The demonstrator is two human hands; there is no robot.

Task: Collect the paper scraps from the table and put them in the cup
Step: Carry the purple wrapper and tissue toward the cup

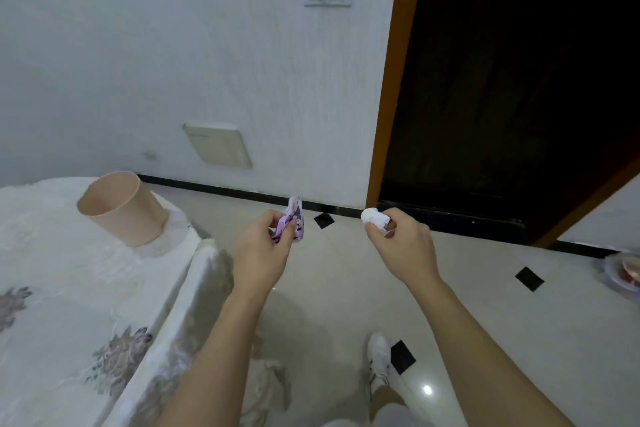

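Left hand: mine, held out over the floor just past the table's edge; fingers pinched on a purple scrap — crumpled, patterned, sticking up above my thumb.
Right hand: out over the floor, apart from the left; fingers clenched round a white scrap — a balled wad showing at my fingertips.
Cup: beige, open top, standing on the table near its far corner; well left of both my hands; inside not visible.
Table: white cloth with grey flower prints; no scraps visible on the part I see.
Floor: pale tiles, black diamonds; my white shoe below.
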